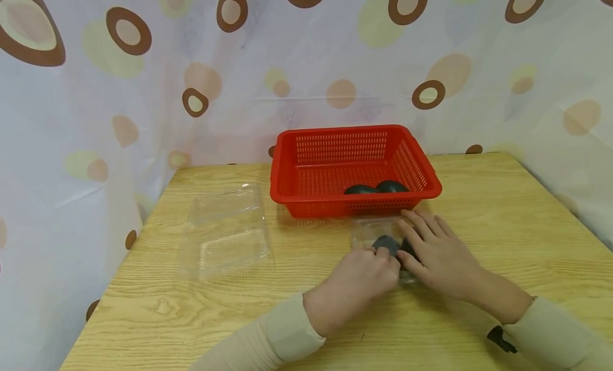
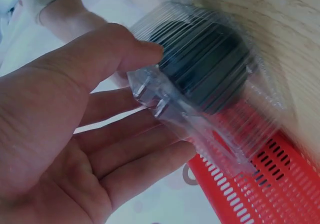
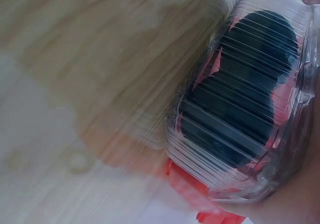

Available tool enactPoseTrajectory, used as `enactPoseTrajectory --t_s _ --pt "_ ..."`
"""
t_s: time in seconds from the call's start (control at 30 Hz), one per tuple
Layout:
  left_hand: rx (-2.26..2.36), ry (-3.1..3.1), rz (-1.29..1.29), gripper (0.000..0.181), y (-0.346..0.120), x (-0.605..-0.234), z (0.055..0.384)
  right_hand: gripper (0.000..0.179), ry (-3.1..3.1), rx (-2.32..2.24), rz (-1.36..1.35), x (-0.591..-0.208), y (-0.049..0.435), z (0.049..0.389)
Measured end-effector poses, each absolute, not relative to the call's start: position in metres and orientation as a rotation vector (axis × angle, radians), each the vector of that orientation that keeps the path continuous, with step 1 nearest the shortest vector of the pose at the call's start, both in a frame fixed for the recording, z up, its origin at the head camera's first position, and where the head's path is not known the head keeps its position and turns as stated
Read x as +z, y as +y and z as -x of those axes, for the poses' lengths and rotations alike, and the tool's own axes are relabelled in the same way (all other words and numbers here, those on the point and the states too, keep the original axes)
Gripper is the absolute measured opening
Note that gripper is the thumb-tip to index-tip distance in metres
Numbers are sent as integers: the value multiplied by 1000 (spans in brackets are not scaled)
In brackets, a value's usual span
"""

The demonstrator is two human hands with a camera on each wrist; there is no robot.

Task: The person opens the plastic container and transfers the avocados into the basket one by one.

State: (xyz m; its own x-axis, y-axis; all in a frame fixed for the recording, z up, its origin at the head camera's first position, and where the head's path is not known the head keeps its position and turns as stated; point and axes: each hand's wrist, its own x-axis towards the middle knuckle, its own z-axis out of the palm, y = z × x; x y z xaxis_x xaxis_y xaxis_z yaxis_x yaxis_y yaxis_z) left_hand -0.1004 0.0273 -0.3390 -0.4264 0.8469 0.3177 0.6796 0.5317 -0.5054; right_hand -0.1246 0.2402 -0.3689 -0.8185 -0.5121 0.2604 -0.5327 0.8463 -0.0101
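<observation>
A clear plastic container [image 1: 362, 233] stands before the red basket, with two dark, smooth oval things in it. One dark oval [image 1: 386, 244] shows between the hands; the right hand partly covers the other dark oval [image 1: 407, 248]. My left hand [image 1: 360, 279] is at the container's near left side, fingers curled in the head view. In the left wrist view its thumb [image 2: 137, 54] meets the plastic rim, with the fingers beyond it. My right hand [image 1: 442, 259] lies over the container's right side, its fingers nearly straight. The right wrist view shows both ovals through the ribbed plastic [image 3: 227, 119].
Behind the hands stands a red perforated basket [image 1: 306, 207] with two more dark ovals [image 1: 391, 187] inside. A second clear plastic container [image 1: 230, 230] lies to the left on the wooden table [image 1: 158, 318]. A patterned cloth [image 1: 306, 51] hangs behind the table.
</observation>
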Motion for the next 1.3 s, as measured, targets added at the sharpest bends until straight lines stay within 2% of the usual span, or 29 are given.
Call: enactPoseTrajectory --t_s 0.2,0.9,1.3 --pt "434 -2289 1181 17 14 -335 98 58 -2760 81 -809 -369 223 128" --pt "322 -2518 1113 3 -27 -332 100 59 -2819 109 -746 -370 172 133" --pt "301 -2517 1061 19 -37 -333 100 52 -2798 569 -748 -364 167 138"
